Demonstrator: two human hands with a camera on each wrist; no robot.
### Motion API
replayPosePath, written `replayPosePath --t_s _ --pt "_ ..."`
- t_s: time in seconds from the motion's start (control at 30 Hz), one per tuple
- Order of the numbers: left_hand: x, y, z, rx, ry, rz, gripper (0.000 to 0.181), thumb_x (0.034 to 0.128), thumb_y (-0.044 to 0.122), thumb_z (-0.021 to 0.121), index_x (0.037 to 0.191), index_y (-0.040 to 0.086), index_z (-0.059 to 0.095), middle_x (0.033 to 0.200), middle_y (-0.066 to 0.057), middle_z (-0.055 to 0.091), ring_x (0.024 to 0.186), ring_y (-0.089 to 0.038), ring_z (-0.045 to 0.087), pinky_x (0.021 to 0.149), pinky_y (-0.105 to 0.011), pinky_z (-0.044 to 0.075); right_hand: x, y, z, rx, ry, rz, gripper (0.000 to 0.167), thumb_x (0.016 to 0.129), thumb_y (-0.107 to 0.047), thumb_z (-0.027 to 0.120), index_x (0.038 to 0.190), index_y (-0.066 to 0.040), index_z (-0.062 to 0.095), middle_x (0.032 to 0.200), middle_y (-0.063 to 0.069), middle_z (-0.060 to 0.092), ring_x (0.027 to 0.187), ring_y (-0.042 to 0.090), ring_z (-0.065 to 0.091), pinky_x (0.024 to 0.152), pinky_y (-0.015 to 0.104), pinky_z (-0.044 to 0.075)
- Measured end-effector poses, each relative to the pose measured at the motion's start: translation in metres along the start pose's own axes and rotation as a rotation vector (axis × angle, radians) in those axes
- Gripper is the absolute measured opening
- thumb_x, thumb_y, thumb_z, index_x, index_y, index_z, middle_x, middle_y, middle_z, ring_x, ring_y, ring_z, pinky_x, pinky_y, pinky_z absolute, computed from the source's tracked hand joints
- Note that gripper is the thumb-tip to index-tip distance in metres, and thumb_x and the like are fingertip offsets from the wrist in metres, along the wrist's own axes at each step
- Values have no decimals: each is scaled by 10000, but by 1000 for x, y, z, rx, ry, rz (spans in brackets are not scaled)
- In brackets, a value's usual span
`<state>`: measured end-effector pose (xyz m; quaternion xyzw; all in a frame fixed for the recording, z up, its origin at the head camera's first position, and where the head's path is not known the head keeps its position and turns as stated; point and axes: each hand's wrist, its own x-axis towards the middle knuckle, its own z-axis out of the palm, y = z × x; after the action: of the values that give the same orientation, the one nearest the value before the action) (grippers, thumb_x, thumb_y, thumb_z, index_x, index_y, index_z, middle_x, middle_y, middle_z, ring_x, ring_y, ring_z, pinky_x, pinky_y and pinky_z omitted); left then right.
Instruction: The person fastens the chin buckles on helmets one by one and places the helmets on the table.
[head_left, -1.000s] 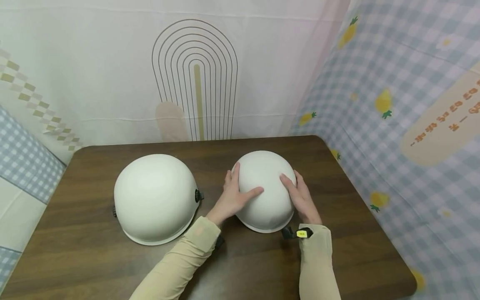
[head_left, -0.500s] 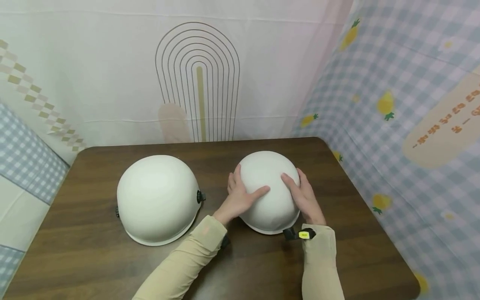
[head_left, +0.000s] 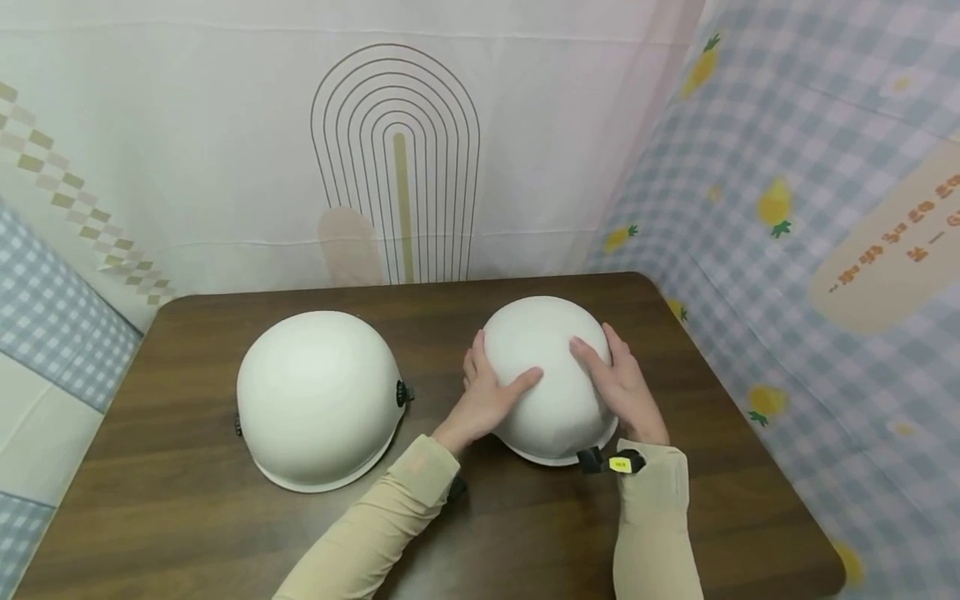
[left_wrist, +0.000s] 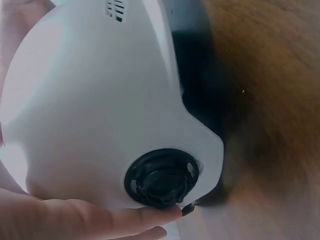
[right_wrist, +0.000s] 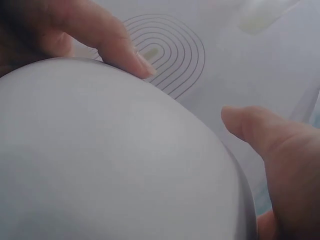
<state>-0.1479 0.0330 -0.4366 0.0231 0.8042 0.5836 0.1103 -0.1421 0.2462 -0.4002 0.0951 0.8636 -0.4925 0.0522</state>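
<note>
Two white helmets with smooth domes stand on the table. My left hand (head_left: 487, 396) grips the right-hand helmet (head_left: 551, 379) at its left side, thumb across the dome. On the opposite side my right hand (head_left: 621, 385) holds the same helmet, its thumb also on the dome. In the left wrist view, a black round knob (left_wrist: 162, 177) shows on this helmet's side, with a finger of the left hand touching near it. Small vent slots (left_wrist: 116, 9) are visible above. The other helmet (head_left: 318, 400) is untouched, a black knob (head_left: 402, 393) at its right side.
A dark brown wooden table (head_left: 525, 542) bears both helmets. Behind it hangs a white cloth (head_left: 225, 125) with printed arches; a blue checked cloth (head_left: 810, 275) with pineapples borders the right side.
The right-hand helmet, with both hands on it, has shifted a little to the right. The head view has moved slightly; the left-hand helmet stays in its place on the table.
</note>
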Motion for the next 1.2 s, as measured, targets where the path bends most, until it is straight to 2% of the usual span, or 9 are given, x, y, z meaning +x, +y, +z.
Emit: replayPosePath --t_s 0.2,0.37,0.53,0.73,0.93,1.0,1.17,1.2 --pt "-1 -2 2 -45 -9 22 1066 842 657 606 1548 267 -90 1577 -145 -23 1391 -454 126 999 -631 326 -4 -8 -4 -63 9 -8 1001 835 -748 510 1578 -244 67 1609 113 91 1397 429 215 944 712 327" --pt "-2 -4 5 -92 -7 38 1103 820 672 623 1546 252 -94 1571 -157 3 1368 -424 225 996 -595 358 -8 -15 -7 -122 26 -34 999 835 -740 523 1578 -245 74 1604 116 105 1410 412 146 921 721 337" --pt "-4 -6 6 -119 -7 55 1131 807 667 643 1545 228 -92 1568 -156 22 1333 -411 308 998 -562 376 -11 -20 -11 -176 36 -68 982 845 -730 519 1578 -227 100 1600 115 137 1412 400 146 934 721 323" --pt "-5 -9 2 -132 -24 64 1105 828 654 628 1543 230 -101 1567 -145 21 1340 -397 306 1011 -551 367 -13 -22 -12 -177 32 -83 971 838 -731 530 1575 -257 112 1604 63 155 1400 368 183 937 718 322" --pt "-5 -12 0 -179 -52 60 1098 838 648 618 1538 243 -124 1571 -131 0 1362 -377 275 1030 -538 353 -14 -27 -10 -212 53 -137 955 858 -695 544 1576 -217 132 1606 59 155 1431 355 120 962 721 293" --pt "-8 -7 -4 -202 -74 58 1075 868 574 627 1539 207 -128 1571 -157 -9 1376 -391 248 1041 -542 339 -15 -30 -10 -223 53 -132 968 856 -701 539 1577 -208 122 1604 82 143 1426 369 131 952 725 300" --pt "-5 -10 -7 -232 -112 50 1043 899 466 627 1534 201 -156 1575 -175 -23 1391 -403 220 1054 -545 323 -18 -34 -9 -241 53 -133 969 857 -700 537 1575 -192 131 1597 102 141 1419 377 143 928 733 312" --pt "-2 -15 -6 -233 -109 53 1048 893 490 627 1533 225 -159 1577 -163 -20 1390 -394 226 1054 -540 327 -18 -35 -9 -244 57 -142 963 860 -694 541 1574 -186 143 1598 93 147 1424 369 131 931 735 305"
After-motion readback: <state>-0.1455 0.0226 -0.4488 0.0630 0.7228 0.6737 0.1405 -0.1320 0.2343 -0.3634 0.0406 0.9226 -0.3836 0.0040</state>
